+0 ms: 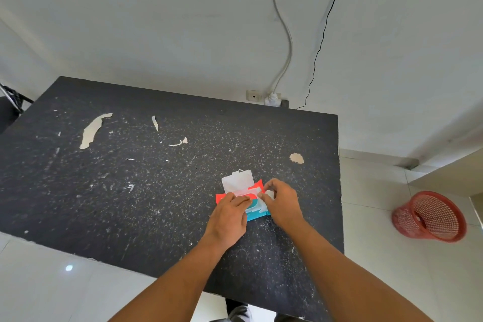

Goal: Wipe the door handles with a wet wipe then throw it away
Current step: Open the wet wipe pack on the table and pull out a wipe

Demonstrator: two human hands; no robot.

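A red and teal wet wipe pack [257, 210] lies on the black table [130, 191], right of its middle, with its white flip lid [237, 180] standing open. My left hand [230, 217] presses down on the left part of the pack. My right hand [283, 202] pinches a white wet wipe [269, 195] at the pack's opening, its fingers closed on it. No door handle is in view.
A red mesh waste basket [431, 217] lies tipped on its side on the tiled floor to the right of the table. The tabletop is scratched, with patches of peeled coating. A wall socket [271, 99] with cables sits behind the table's far edge.
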